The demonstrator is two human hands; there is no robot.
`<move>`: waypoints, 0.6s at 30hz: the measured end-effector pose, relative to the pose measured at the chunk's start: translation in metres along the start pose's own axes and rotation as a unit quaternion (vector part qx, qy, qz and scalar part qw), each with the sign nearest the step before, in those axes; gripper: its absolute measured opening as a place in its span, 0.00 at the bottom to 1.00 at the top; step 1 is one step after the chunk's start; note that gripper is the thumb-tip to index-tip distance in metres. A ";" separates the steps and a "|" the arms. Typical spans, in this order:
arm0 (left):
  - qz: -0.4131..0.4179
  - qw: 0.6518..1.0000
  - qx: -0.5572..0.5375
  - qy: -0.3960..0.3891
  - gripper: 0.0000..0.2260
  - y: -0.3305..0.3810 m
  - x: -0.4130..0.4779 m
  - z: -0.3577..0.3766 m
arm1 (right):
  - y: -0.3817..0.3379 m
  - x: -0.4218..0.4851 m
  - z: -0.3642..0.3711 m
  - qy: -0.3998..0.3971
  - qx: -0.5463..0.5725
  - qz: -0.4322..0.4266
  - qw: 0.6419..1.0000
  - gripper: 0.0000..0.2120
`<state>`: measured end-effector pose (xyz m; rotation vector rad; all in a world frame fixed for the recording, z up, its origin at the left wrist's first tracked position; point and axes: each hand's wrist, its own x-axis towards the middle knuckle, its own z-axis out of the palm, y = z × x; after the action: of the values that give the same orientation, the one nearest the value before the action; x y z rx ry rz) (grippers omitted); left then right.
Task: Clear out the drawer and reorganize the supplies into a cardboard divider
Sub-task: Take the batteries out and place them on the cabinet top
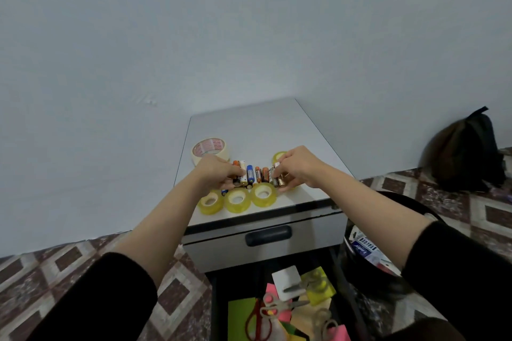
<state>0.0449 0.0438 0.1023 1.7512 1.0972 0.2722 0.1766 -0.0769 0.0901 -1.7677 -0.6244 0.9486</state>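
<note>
Nearest, pulled open at the bottom edge: black metal drawer point(219, 310), far from cleared. Holds grey-handled scissors point(288, 305), coloured paper sheets point(238, 321) and other odds and ends. Farther off, on the grey cabinet counter point(249, 124), both hands at a row of mixed-colour cylindrical batteries point(250, 174). Left hand point(217, 171) with fingers curled, pinching the batteries at the row's left end. Right hand point(296, 167) with fingers pinching the copper and silver ones at the right end. Just near of the row, three small yellowish clear tape rolls point(237, 200) lying flat. Far left, large cream tape roll with red print point(209, 148). Reads as mid-emptying, with supplies grouped by kind. No cardboard divider in view, so the reorganizing looks not yet begun.
</note>
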 end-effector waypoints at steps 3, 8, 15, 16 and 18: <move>-0.012 0.999 0.034 0.014 0.09 0.006 0.023 -0.004 | -0.007 0.026 0.006 -0.005 -0.021 0.011 1.000 0.04; -0.032 0.996 0.084 0.018 0.12 0.011 0.047 -0.002 | -0.015 0.057 0.024 0.003 -0.089 -0.003 0.996 0.08; -0.048 0.993 0.112 0.002 0.13 0.011 0.057 -0.001 | -0.021 0.075 0.042 -0.004 -0.185 0.004 0.983 0.08; -0.047 0.993 0.113 0.000 0.13 0.012 0.057 -0.002 | -0.022 0.076 0.042 -0.005 -0.193 0.006 0.981 0.08; -0.044 0.991 0.124 0.002 0.12 0.012 0.055 -0.003 | -0.023 0.077 0.042 -0.001 -0.214 0.006 0.977 0.07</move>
<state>0.0809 0.0877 0.0978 1.9148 1.2507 0.0870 0.1848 0.0124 0.0788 -2.1502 -0.8699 0.8679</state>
